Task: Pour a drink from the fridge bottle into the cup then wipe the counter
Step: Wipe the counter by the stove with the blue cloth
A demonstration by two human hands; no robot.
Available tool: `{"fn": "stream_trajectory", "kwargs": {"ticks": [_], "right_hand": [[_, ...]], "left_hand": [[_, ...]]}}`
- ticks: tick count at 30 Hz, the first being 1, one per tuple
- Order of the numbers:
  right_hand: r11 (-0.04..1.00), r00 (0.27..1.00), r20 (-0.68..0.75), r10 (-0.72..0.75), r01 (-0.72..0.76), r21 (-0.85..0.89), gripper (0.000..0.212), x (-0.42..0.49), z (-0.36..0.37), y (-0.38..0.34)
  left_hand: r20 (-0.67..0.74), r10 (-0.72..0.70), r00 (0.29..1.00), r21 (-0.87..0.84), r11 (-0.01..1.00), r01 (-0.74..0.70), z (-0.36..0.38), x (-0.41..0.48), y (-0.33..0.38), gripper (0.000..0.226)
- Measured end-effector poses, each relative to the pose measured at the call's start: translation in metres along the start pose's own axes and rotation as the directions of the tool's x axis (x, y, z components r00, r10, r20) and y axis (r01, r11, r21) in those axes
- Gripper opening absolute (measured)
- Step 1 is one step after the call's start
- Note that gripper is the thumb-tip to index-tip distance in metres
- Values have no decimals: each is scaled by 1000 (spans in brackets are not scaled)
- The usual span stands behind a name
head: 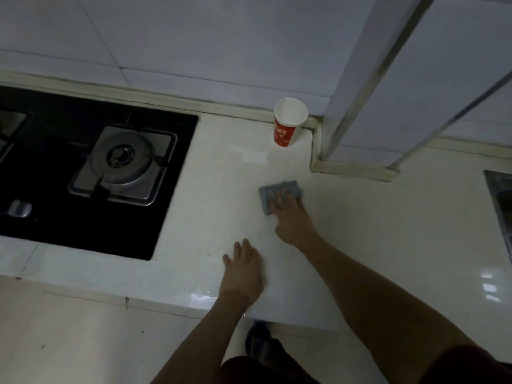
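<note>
A red and white paper cup stands upright at the back of the white counter, in the corner by the tiled wall. A folded grey-blue cloth lies flat on the counter in front of the cup. My right hand presses down on the cloth with straight fingers. Nearer the counter's front edge, my left hand rests flat on the bare surface, fingers spread. No bottle is in view.
A black gas hob with a steel burner fills the counter's left side. A tiled pillar with metal trim juts out behind the cloth on the right. A steel sink edge shows at far right. A foot in a dark slipper stands on the floor below.
</note>
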State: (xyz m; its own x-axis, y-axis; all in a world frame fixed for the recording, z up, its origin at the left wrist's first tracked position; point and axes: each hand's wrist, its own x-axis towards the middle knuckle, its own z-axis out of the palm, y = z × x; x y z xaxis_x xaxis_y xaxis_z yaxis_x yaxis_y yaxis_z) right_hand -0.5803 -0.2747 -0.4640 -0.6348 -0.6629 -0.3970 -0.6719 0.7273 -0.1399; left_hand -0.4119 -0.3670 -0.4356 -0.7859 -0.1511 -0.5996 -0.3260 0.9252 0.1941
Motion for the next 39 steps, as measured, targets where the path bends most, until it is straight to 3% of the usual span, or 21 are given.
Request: {"fn": "stream_trajectory", "kwargs": {"ticks": [3,7,12,15,19,22,24,27,32,34,37,39], "right_hand": [[987,990,4,-142,142,-75,78,28,-13,-35],[924,924,-51,-379,376,-64,80,42,-5,-70],[881,870,-138,-473,463,-98,81,49,1,-41],[934,916,-182,-357,353,-57,77,32,4,8],[987,950,-268,-160,162,-12,77,-22,11,97],[989,928,-362,85,-35,142,72,-69,24,170],[962,923,-282,261,-225,156,70,-104,30,213],[858,838,-195,509,-475,197,62,-164,50,255],[730,719,-155,678,-635,253,65,-240,84,230],[654,667,-81,740,-687,316,64,-234,83,197],[518,534,-73,842,-764,385,65,-199,64,158],[512,544,-58,837,-743,431,68,-170,51,138]], "left_hand": [[38,-12,999,11,1000,12,-5,4,4,67],[30,-21,999,36,999,20,-5,4,7,67],[1,-61,998,62,996,61,-3,8,12,58],[-99,-52,994,118,991,64,-10,12,30,49],[-138,118,983,137,986,-99,-5,19,69,51],[-79,214,974,171,965,-198,3,21,95,48],[-87,256,963,158,958,-241,11,17,107,45],[-99,288,952,116,954,-276,24,8,112,45],[-123,300,946,195,942,-273,30,-7,98,45],[-156,283,946,147,954,-261,28,-11,93,40],[-184,259,948,110,964,-242,33,-20,85,39],[-185,251,950,109,966,-234,37,-29,78,39]]}}
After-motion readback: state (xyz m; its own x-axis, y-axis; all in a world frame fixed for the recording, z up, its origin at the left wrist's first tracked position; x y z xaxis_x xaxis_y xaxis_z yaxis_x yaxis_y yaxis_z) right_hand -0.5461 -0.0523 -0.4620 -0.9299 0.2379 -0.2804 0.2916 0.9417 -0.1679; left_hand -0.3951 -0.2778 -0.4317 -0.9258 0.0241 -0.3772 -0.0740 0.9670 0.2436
